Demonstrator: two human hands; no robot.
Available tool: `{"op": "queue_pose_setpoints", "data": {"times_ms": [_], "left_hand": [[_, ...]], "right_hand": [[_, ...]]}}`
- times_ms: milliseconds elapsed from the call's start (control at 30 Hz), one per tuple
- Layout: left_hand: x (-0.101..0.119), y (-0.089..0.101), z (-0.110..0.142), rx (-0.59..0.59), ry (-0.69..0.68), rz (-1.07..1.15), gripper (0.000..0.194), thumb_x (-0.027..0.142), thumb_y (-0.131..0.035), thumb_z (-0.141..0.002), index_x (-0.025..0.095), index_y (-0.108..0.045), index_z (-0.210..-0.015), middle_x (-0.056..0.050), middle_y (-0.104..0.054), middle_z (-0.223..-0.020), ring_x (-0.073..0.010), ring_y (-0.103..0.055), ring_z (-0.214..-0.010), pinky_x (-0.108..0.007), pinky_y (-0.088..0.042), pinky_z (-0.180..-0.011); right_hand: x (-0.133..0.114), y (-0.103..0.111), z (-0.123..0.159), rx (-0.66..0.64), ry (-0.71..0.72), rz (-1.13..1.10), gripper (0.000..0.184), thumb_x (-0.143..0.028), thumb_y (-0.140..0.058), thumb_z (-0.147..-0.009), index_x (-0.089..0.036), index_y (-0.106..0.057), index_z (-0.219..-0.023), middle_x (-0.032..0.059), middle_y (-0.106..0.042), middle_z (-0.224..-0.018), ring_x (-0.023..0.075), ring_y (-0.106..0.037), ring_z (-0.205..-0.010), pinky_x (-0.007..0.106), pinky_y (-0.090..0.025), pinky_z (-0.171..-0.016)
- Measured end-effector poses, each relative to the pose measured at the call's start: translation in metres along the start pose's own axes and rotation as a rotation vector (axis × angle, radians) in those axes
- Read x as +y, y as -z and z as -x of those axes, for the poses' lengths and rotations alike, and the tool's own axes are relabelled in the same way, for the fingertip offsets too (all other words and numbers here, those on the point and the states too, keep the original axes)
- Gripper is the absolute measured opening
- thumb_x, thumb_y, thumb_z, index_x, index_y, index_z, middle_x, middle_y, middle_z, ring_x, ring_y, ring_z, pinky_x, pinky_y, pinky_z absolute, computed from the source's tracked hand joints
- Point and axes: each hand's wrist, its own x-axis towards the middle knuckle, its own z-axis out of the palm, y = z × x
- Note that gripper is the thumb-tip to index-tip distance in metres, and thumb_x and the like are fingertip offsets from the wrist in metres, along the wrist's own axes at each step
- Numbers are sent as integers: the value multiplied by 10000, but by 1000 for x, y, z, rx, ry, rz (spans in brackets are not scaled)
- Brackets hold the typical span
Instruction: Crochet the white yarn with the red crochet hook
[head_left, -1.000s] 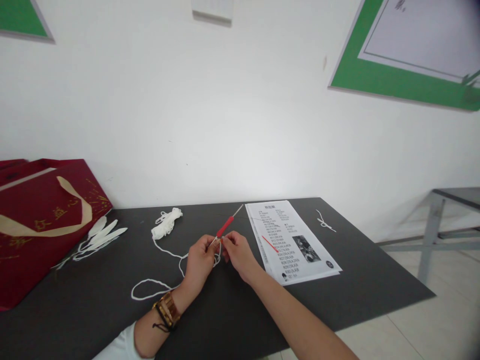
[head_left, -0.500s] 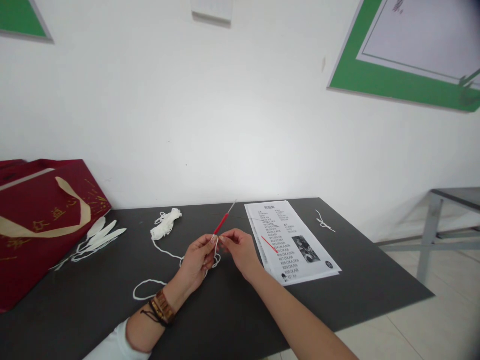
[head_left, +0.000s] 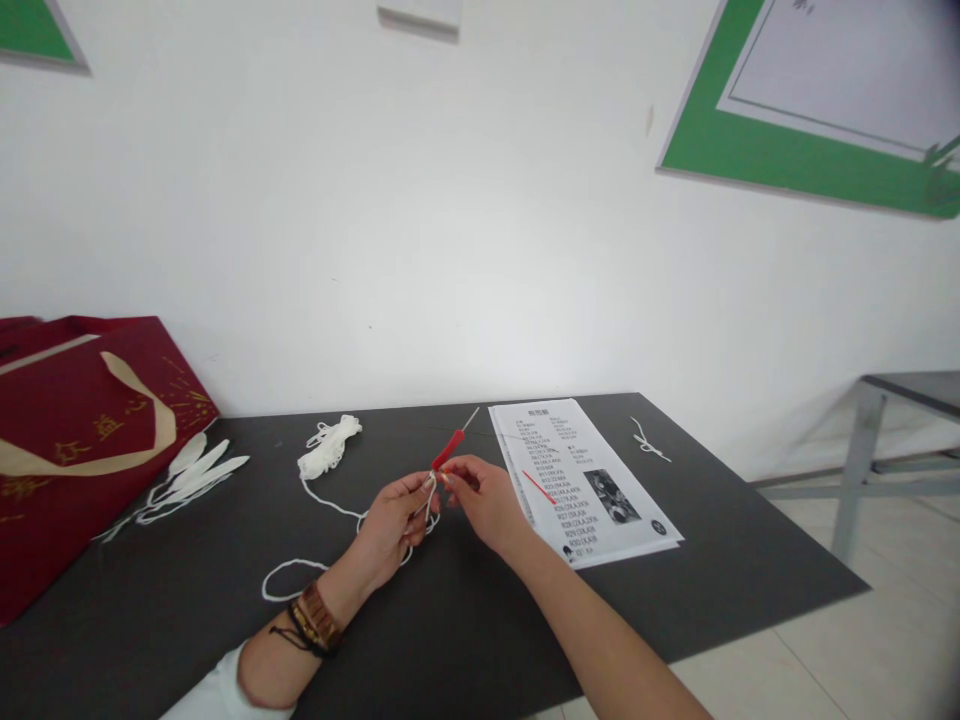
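Note:
My left hand point(head_left: 396, 520) is closed, its thumb and fingers pinching white yarn point(head_left: 429, 497) that loops down around the fingers. Close against it, my right hand point(head_left: 480, 498) is also closed, fingertips pinched at the lower end of a red-handled crochet hook point(head_left: 448, 450). The hook leans up and right, with a thin metal shaft at its far end. Exactly how the yarn meets the hook is hidden between the fingers. From the left hand the strand runs to a loose white skein point(head_left: 330, 447) on the black table point(head_left: 450, 640).
Printed pattern sheets point(head_left: 592, 540) lie to the right, with a thin red stick point(head_left: 540, 488) on them. A short knotted piece of yarn point(head_left: 649, 442) sits beyond. White leaf-shaped pieces point(head_left: 195, 478) lie beside a dark red bag point(head_left: 82, 470) at left. A white wall point(head_left: 450, 250) stands behind.
The red-handled hook has turned slightly, its upper end shifting a little right and down. Both hands stay close together, and the yarn is still in the left hand.

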Motion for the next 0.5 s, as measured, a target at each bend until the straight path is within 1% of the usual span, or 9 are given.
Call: {"op": "queue_pose_setpoints", "data": {"times_ms": [67,133,233,300,400,500], "left_hand": [[1,0,1,4,16,-1,210,318,-678,-698,143,-587,-767,40,-516,-559,2,-224,-337,-148,-117,-321],[2,0,1,10,30,-2,198,301,-676,-688,141,-587,-764,41,-511,-553,4,-219,-334,-150,-108,-322],[3,0,1,21,45,-7,181,282,-668,-675,138,-588,-749,29,-526,-564,4,-213,-332,-157,-97,-324],[3,0,2,33,45,-14,173,275,-662,-673,139,-588,-751,30,-520,-559,2,-210,-336,-161,-96,-327],[2,1,2,56,33,-32,184,275,-650,-679,147,-601,-802,72,-420,-495,-12,-197,-348,-162,-94,-333],[1,0,3,72,30,-68,212,285,-647,-678,147,-612,-836,95,-337,-461,-23,-185,-355,-165,-94,-335]], "right_hand": [[1,0,1,14,62,117,144,-242,-535,-819,-223,-657,-892,9,-683,-805,145,-618,-648,250,-500,-605],[2,0,2,31,94,197,128,-234,-543,-818,-222,-660,-869,9,-685,-777,153,-624,-663,253,-490,-626],[3,1,2,46,113,271,116,-248,-557,-819,-215,-666,-839,16,-689,-756,162,-633,-659,259,-483,-632],[2,2,2,48,126,288,137,-241,-540,-832,-216,-673,-856,24,-700,-802,158,-640,-652,261,-483,-635],[0,3,2,46,144,299,172,-201,-514,-839,-224,-677,-887,29,-706,-852,163,-654,-687,269,-488,-668],[-1,4,2,58,149,324,178,-171,-522,-823,-226,-682,-879,28,-710,-822,180,-660,-753,282,-485,-709]]}}
